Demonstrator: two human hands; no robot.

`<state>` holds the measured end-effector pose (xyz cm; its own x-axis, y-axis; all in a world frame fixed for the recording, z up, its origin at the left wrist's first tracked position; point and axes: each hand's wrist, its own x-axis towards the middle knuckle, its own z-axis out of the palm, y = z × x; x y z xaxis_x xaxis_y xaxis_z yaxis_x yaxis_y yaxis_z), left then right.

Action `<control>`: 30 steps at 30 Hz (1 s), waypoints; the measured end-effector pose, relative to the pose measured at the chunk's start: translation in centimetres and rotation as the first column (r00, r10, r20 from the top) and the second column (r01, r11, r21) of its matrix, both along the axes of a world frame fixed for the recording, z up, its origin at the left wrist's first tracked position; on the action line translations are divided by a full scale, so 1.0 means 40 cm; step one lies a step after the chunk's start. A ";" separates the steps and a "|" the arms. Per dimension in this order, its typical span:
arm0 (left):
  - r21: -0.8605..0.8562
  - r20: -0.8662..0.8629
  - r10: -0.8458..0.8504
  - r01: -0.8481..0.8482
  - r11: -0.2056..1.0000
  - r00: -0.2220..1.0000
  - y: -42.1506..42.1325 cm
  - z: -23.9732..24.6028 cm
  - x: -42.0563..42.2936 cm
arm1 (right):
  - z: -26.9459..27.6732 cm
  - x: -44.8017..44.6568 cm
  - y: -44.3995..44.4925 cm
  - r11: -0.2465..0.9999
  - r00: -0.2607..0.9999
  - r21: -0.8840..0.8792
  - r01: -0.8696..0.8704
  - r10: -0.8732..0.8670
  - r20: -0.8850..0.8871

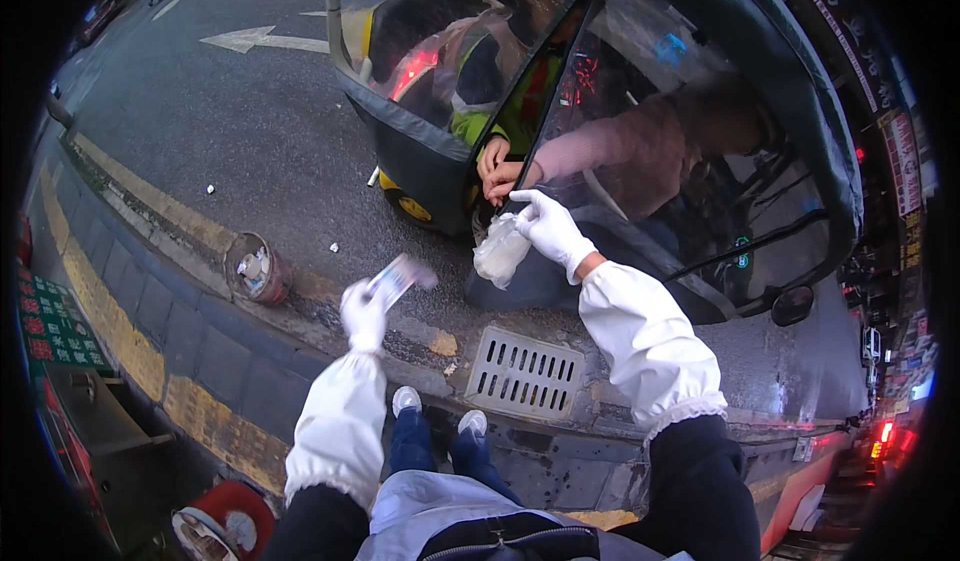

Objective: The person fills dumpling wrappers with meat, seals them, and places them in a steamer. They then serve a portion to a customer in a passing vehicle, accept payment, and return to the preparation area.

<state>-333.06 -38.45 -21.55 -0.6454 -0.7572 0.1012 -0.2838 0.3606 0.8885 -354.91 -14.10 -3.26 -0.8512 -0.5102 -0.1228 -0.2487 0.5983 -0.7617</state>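
My left hand (364, 316), in a white glove, grips a small bundle of what look like banknotes (401, 280), blurred by motion. My gloved right hand (551, 227) holds up a white plastic bag (501, 252); its contents cannot be made out. Just beyond the bag is the opening in the side of a covered three-wheeler (424, 145). Two people sit inside behind clear plastic sheeting. A hand from a pink sleeve (611, 141) and a hand from a green sleeve (471, 124) meet at that opening, close to my right fingertips.
A drain grate (525, 372) lies in the gutter before my shoes. On the left by the kerb stands a bucket of litter (259, 268). A red bin (232, 520) and a dark metal cart (97, 426) are at lower left. The vehicle's mirror (792, 304) juts out at right.
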 end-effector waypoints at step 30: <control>0.308 0.541 0.428 -0.644 0.700 0.724 0.134 -0.109 1.154 | -0.225 -0.174 -0.142 0.967 0.841 -0.053 0.249 -0.243 -0.484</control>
